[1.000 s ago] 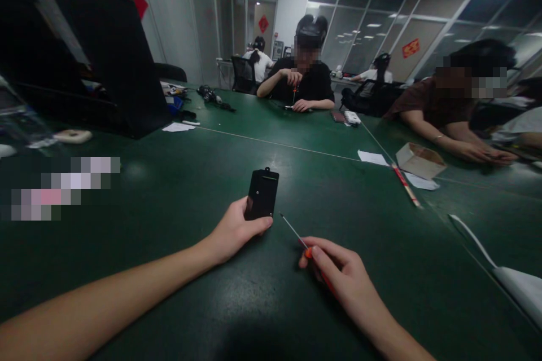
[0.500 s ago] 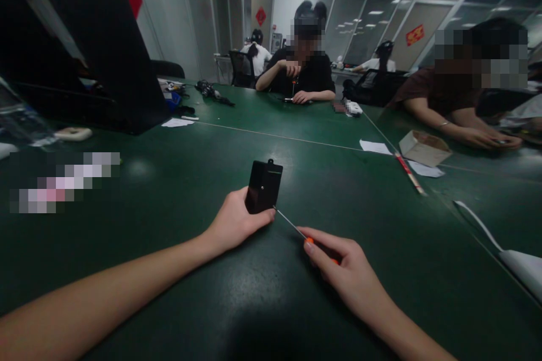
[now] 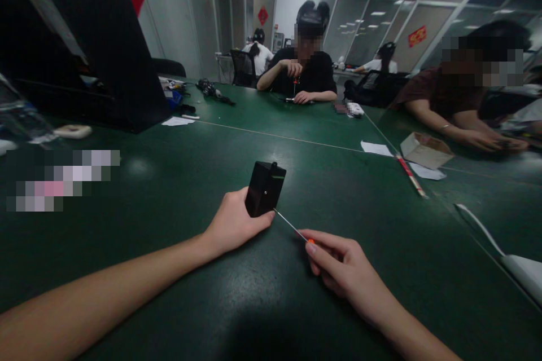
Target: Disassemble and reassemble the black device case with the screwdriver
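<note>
Housing [image 3: 265, 203], black and box-shaped, is located at the far end of the left hand [image 3: 235, 224], and to the left and far side of the right hand [image 3: 341, 264]. It is held tilted above the green table [image 3: 190, 316]. One end tab, one bright screw-like dot and one green-lit slot are noted on its visible faces.

One housing and one screwdriver [image 3: 290, 225] are counted at the hands. On the table, three white paper sheets are counted: one at far left [image 3: 180, 121], one right of centre [image 3: 376, 149], and one [image 3: 427, 171] just beside an open cream box [image 3: 423, 151]. One red-and-white stick [image 3: 410, 176] is found near that box. One dark cable bundle [image 3: 212, 92] is recorded on the far side, where a second screwdriver [image 3: 295, 83] is held by a person in black [image 3: 313, 73].

The left hand is closed around the lower left of the housing, with the thumb laid along its near edge. The right hand is curled around the screwdriver's orange handle, which is mostly covered by the fingers. The shaft is pointed at the housing's lower right corner; whether contact is made by the tip cannot be told.
</note>
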A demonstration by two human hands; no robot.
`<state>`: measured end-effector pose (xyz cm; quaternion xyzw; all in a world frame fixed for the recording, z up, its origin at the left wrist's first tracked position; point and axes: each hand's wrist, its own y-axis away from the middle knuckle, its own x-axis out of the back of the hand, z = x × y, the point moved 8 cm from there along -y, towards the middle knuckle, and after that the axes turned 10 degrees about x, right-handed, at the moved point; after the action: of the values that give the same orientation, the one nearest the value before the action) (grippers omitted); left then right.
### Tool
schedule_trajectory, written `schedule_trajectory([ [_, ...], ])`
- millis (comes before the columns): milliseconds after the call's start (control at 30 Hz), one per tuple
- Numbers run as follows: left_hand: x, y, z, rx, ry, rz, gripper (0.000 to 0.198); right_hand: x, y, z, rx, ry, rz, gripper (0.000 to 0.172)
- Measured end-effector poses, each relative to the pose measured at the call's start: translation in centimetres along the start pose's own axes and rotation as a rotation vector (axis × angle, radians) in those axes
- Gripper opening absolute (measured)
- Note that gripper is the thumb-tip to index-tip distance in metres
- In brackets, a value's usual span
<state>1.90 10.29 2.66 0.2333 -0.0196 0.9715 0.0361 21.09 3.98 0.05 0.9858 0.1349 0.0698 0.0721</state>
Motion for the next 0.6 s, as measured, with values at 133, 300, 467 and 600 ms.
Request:
schedule_trajectory([
  [133,0.2,0.3,0.5,-0.047,-0.075,0.061,0.027,-0.9,0.4,0.5,-0.099,-0.284,-0.048,0.048],
  [300,0.2,0.5,0.6,-0.053,-0.105,0.078,0.025,-1.0,0.5,0.6,-0.095,-0.225,-0.06,0.044],
  [467,-0.1,0.5,0.4,-0.035,-0.095,0.045,0.026,-0.4,1.4,-3.4,0.601,0.776,0.004,0.039],
  [600,-0.3,0.5,0.5,-0.035,-0.078,0.019,0.025,-1.6,3.6,-4.9,1.012,1.46,0.037,0.045],
])
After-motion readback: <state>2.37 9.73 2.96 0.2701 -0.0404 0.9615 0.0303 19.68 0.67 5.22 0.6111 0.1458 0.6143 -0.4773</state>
